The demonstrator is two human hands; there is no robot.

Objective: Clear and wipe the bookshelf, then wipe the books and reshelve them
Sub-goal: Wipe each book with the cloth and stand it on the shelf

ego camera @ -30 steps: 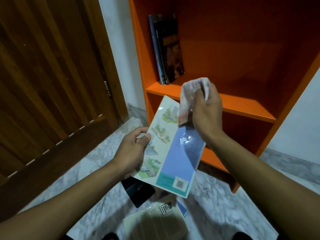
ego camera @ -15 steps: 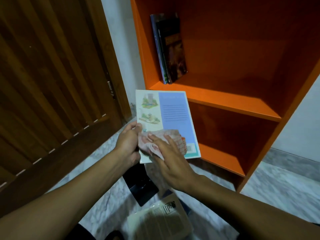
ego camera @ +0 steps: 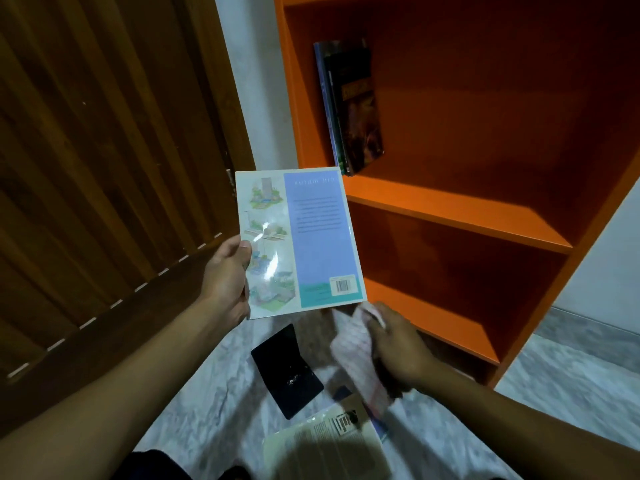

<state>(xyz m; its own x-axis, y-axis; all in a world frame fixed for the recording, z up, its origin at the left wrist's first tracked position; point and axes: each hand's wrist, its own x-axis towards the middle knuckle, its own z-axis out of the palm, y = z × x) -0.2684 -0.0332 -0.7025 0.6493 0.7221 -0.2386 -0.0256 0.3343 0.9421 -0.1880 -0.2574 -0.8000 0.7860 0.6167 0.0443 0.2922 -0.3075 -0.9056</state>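
Dim indoor light – glare streak on glossy book cover [ego camera: 298,240], motion-blurred cloth [ego camera: 360,355], wide-angle bending at edges.

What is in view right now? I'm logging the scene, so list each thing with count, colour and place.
held book: one, pale cover with blue panel and barcode, upright in the left hand, before the bookshelf
cloth: one, pinkish white, in the right hand below the held book
shelved books: at least two, dark, leaning at the left of the upper shelf
bookshelf: one, orange, right of centre
black book: one, on the floor
pale book: one, on the floor, bottom centre
door: one, brown wood, left
floor: grey marble
left hand: grips the held book's left edge
right hand: fingers curled round the cloth
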